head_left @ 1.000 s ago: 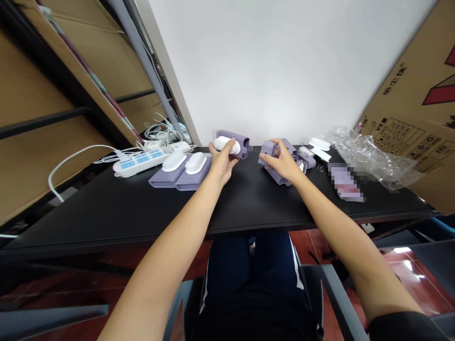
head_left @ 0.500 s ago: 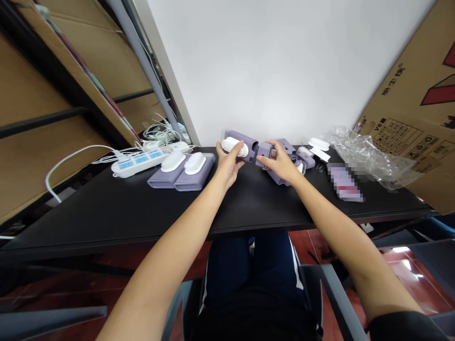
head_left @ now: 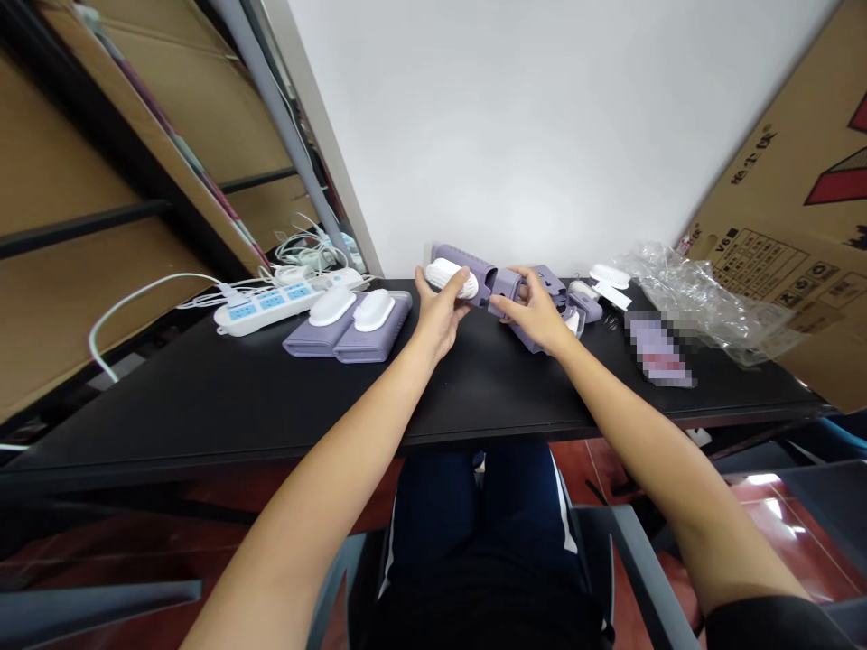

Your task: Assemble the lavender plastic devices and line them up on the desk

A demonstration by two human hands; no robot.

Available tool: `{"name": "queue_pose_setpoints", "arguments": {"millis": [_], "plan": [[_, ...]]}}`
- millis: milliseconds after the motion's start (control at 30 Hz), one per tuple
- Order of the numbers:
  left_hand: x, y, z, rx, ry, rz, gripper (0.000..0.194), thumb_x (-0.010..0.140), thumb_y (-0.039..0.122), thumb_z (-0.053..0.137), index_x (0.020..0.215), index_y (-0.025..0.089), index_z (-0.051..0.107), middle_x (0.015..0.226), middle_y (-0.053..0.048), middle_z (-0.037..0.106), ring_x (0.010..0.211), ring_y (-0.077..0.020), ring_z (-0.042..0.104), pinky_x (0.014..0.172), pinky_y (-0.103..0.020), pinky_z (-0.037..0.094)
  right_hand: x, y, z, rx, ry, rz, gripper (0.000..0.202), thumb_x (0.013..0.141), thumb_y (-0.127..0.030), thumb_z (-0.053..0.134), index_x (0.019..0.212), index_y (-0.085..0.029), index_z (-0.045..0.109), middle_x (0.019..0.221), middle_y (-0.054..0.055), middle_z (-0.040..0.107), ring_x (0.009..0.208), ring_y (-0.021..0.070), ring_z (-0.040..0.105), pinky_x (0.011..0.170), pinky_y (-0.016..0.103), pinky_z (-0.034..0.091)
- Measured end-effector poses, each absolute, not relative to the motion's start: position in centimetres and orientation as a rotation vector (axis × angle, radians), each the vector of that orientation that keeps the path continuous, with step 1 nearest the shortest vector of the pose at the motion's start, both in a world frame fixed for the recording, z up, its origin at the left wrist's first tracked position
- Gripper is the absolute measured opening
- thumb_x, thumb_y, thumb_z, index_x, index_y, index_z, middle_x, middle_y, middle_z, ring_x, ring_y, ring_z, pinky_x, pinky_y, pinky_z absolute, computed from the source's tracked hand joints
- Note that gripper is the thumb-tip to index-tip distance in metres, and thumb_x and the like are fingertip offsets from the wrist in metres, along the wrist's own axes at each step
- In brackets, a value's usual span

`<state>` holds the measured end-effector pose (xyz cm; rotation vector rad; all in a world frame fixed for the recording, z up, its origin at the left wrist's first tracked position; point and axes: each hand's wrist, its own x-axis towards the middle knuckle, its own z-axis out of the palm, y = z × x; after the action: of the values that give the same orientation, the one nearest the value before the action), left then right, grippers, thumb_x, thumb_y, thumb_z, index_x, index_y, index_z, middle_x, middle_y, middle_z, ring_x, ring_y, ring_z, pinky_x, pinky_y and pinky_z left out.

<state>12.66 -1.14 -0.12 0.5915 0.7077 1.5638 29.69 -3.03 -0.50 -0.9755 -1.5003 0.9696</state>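
Note:
My left hand is closed around a purple plastic housing that has a white oval ribbed piece on its near face. The thumb lies over the white piece. A smaller purple cap is pinched in my right hand, and its left side meets the open right end of the housing. Whether the two are joined, I cannot tell. Just behind and beneath my right hand lie more purple parts, partly hidden by it.
Two purple housings with white oval pieces lie on the black table, left of my hands. Behind them is a white power strip. To the right are white brush-like pieces, a blurred purple item, clear plastic bag and cardboard box.
The gap between the purple cap and the housing has closed; the cap now touches the housing's right end. Both hands keep their grips.

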Motion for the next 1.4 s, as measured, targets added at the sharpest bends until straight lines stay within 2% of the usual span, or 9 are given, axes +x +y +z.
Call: {"name": "queue_pose_setpoints", "arguments": {"millis": [200, 467, 700, 900, 1033, 1233, 1400], "plan": [[12.8, -1.4, -0.2, 0.624, 0.720, 1.572, 0.120, 0.080, 0.020, 0.092, 0.169, 0.053, 0.018, 0.148, -0.005, 0.068, 0.115, -0.0193, 0.075, 0.098, -0.034, 0.062, 29.7, -3.3, -0.4, -0.976, -1.512, 0.983, 0.069, 0.075, -0.052, 0.084, 0.131, -0.033, 0.050, 0.110, 0.002, 0.074, 0.102, 0.0254, 0.073, 0.075, 0.037, 0.063], [13.2, -1.8, -0.1, 0.599, 0.704, 1.608, 0.117, 0.081, 0.017, 0.090, 0.167, 0.057, 0.022, 0.151, -0.003, 0.066, 0.124, -0.0209, 0.072, 0.099, -0.034, 0.062, 29.6, -3.2, -0.6, -0.973, -1.513, 0.975, 0.070, 0.076, -0.054, 0.083, 0.132, -0.033, 0.048, 0.113, 0.002, 0.074, 0.101, 0.0244, 0.074, 0.079, 0.038, 0.063], [13.4, -1.7, -0.3, 0.743, 0.713, 1.630, 0.116, 0.089, 0.022, 0.084, 0.171, 0.053, 0.008, 0.157, -0.006, 0.061, 0.133, -0.0221, 0.068, 0.103, -0.036, 0.060, 29.2, -3.1, -0.9, -0.951, -1.503, 0.973, 0.074, 0.076, -0.059, 0.083, 0.135, -0.033, 0.047, 0.118, 0.004, 0.073, 0.104, 0.0263, 0.073, 0.080, 0.040, 0.064], [13.6, -2.0, -0.3, 0.801, 0.663, 1.612, 0.126, 0.086, 0.022, 0.087, 0.173, 0.048, 0.001, 0.159, -0.009, 0.060, 0.136, -0.0241, 0.065, 0.107, -0.039, 0.059, 29.0, -3.1, -0.8, -0.930, -1.499, 0.966, 0.081, 0.076, -0.063, 0.083, 0.141, -0.032, 0.047, 0.125, 0.007, 0.073, 0.112, 0.0311, 0.072, 0.083, 0.044, 0.066], [13.5, -1.9, -0.3, 0.798, 0.651, 1.598, 0.128, 0.085, 0.022, 0.087, 0.173, 0.046, -0.002, 0.159, -0.010, 0.060, 0.135, -0.0246, 0.066, 0.106, -0.039, 0.060, 29.0, -3.2, -0.8, -0.932, -1.513, 0.945, 0.082, 0.076, -0.062, 0.083, 0.143, -0.030, 0.048, 0.122, 0.008, 0.075, 0.110, 0.0320, 0.074, 0.084, 0.046, 0.067], [13.2, -1.9, -0.1, 0.794, 0.655, 1.600, 0.125, 0.085, 0.024, 0.087, 0.172, 0.051, 0.002, 0.158, -0.006, 0.061, 0.134, -0.0238, 0.068, 0.108, -0.041, 0.059, 29.0, -3.1, -1.1, -0.886, -1.537, 0.860, 0.084, 0.082, -0.056, 0.081, 0.153, -0.029, 0.046, 0.130, 0.009, 0.075, 0.119, 0.0333, 0.074, 0.099, 0.052, 0.065], [13.3, -2.0, 0.0, 0.809, 0.647, 1.569, 0.125, 0.088, 0.024, 0.083, 0.172, 0.050, -0.005, 0.157, -0.006, 0.061, 0.135, -0.0231, 0.066, 0.108, -0.042, 0.058, 28.8, -2.8, -1.5, -0.918, -1.586, 0.763, 0.084, 0.090, -0.056, 0.073, 0.161, -0.029, 0.039, 0.140, 0.009, 0.072, 0.128, 0.0318, 0.071, 0.110, 0.053, 0.060]]}}
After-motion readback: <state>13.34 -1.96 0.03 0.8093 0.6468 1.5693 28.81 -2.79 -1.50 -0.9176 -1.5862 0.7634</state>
